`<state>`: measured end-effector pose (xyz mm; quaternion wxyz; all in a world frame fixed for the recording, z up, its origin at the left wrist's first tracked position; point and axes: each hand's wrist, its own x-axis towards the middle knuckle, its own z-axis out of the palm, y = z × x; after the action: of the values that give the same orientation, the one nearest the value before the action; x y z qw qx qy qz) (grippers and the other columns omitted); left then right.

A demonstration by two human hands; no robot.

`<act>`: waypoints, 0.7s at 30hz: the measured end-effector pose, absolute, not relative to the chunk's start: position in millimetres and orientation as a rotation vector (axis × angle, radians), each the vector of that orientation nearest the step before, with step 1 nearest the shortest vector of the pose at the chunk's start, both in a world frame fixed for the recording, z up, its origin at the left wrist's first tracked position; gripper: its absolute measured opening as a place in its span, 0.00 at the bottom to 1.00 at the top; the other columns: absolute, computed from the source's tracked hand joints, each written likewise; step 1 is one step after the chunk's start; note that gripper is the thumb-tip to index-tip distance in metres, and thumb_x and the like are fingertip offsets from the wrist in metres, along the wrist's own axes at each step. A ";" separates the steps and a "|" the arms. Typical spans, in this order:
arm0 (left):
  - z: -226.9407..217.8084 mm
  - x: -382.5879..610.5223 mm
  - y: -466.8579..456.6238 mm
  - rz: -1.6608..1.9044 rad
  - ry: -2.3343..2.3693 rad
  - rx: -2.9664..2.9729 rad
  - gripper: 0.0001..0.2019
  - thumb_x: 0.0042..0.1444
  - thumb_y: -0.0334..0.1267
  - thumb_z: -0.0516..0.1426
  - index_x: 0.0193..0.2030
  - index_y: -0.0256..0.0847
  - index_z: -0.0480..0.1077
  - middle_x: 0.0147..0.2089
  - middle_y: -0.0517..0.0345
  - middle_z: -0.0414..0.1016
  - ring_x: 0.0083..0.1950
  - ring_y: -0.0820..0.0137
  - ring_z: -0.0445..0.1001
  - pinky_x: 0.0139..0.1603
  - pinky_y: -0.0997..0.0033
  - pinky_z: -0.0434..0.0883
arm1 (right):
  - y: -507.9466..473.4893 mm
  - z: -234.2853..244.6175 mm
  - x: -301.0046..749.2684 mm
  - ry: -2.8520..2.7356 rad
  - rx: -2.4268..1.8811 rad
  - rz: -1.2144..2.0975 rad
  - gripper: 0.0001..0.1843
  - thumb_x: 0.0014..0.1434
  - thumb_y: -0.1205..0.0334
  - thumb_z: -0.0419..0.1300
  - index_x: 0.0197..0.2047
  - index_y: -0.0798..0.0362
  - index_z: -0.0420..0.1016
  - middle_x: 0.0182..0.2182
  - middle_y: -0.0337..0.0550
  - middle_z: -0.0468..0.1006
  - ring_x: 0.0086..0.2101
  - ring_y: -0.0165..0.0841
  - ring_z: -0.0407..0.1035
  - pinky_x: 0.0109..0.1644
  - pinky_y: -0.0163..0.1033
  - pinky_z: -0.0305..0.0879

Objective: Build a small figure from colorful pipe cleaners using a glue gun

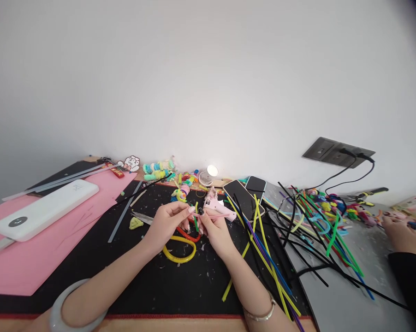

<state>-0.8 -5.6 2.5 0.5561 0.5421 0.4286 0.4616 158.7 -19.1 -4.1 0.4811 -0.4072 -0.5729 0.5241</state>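
My left hand (170, 223) and my right hand (215, 230) meet over the black mat (132, 276), both with fingers pinched. A pink pipe cleaner (223, 216) runs between their fingertips and sticks out past the right hand. Between the hands a short green pipe cleaner (196, 223) points up and down; which fingers touch it is hard to tell. Beneath them lie scissors with yellow and red handles (179, 259), partly covered by the hands. Left of the blades sits a small yellow fuzzy piece (136, 223). Behind my right hand rests a pink glue gun (216, 206).
A white device (49, 207) lies on pink sheets (28, 272) at left. Clear sticks, a lit lamp (212, 171) and phones (240, 196) are around the back. Loose pipe cleaners (259, 249) spread rightward. Another person's hand (403, 235) is at far right.
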 end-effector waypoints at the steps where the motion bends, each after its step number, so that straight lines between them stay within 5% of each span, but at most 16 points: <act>1: 3.0 -1.3 -5.5 1.084 1.010 1.319 0.13 0.56 0.46 0.59 0.29 0.38 0.71 0.18 0.65 0.68 0.21 0.76 0.66 0.25 0.77 0.62 | -18.6 -4.7 159.2 -1.388 -0.994 1.281 0.24 0.61 0.44 0.55 0.23 0.53 0.64 0.17 0.33 0.62 0.19 0.25 0.53 0.24 0.33 0.48; 10: 12.4 -3.4 -10.5 0.766 0.861 1.694 0.15 0.58 0.42 0.56 0.22 0.40 0.61 0.20 0.67 0.60 0.20 0.78 0.61 0.23 0.77 0.59 | -15.4 -8.1 165.0 -1.349 -0.999 1.267 0.27 0.61 0.44 0.55 0.18 0.52 0.58 0.14 0.31 0.54 0.18 0.25 0.46 0.23 0.34 0.42; 16: 10.9 -6.3 -10.7 0.453 0.768 1.589 0.13 0.55 0.42 0.57 0.24 0.40 0.62 0.20 0.66 0.66 0.17 0.78 0.63 0.19 0.78 0.59 | -19.1 -3.9 164.0 -1.561 -0.985 1.312 0.27 0.61 0.43 0.54 0.19 0.53 0.62 0.16 0.34 0.57 0.20 0.27 0.48 0.25 0.35 0.43; 21: 8.4 -2.8 -8.5 0.692 0.877 1.528 0.08 0.50 0.41 0.62 0.29 0.40 0.67 0.23 0.64 0.72 0.23 0.73 0.71 0.28 0.75 0.68 | -15.0 -7.8 165.7 -1.272 -1.013 1.268 0.26 0.60 0.42 0.56 0.20 0.52 0.61 0.15 0.32 0.57 0.18 0.26 0.47 0.24 0.35 0.43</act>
<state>-2.8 -8.5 8.4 0.5846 0.6549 0.3761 0.2966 165.7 -15.0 -7.8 0.5139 -0.4213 -0.5293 0.5275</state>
